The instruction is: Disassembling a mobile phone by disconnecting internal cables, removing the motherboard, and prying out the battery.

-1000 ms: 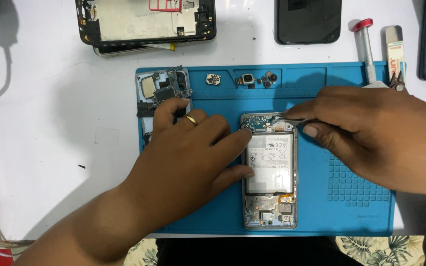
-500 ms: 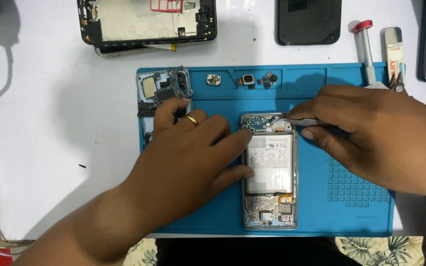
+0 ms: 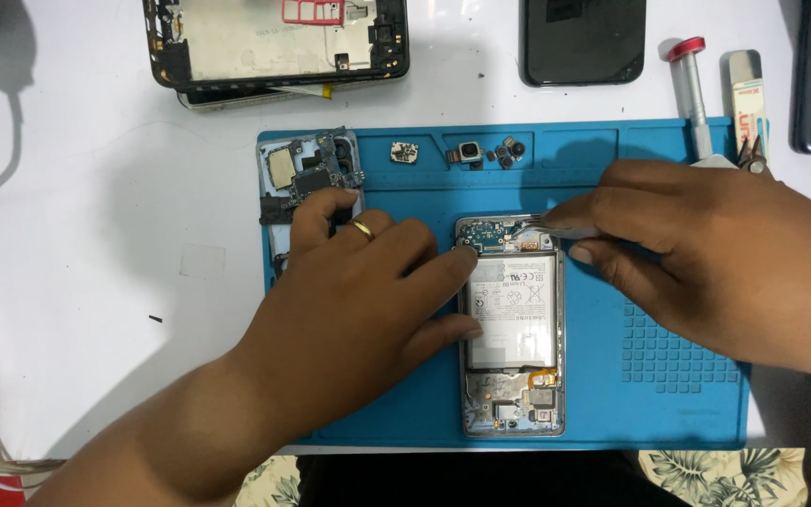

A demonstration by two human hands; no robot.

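- Opened phone (image 3: pixel 512 324): lies lengthwise on the blue work mat (image 3: pixel 424 394), back cover off, with a white battery (image 3: pixel 514 310) in its middle and small circuit boards at its far and near ends.
- Left hand (image 3: pixel 368 300): rests palm down on the mat just left of the phone; a gold ring (image 3: pixel 362 229) sits on 1 finger. 2 fingertips touch the phone's left edge, 1 near the far board and 1 beside the battery; the fingers are spread and grip nothing.
- Right hand (image 3: pixel 706 263): comes in from the right, fingers pinched together on metal tweezers (image 3: pixel 556 223), whose tips reach the far board of the phone.
- Loose circuit board (image 3: pixel 316 169): at the far left corner of the mat, partly under the left hand's fingers.
- Small camera modules (image 3: pixel 481 152): in the shallow tray along the mat's far edge.
- Second opened phone frame (image 3: pixel 279 42): on the white table (image 3: pixel 96 235), far left of the mat.
- Dark phone back (image 3: pixel 584 39): on the table, far of the mat.
- Red-capped screwdriver (image 3: pixel 690 94): far right, its tip end lying onto the mat.
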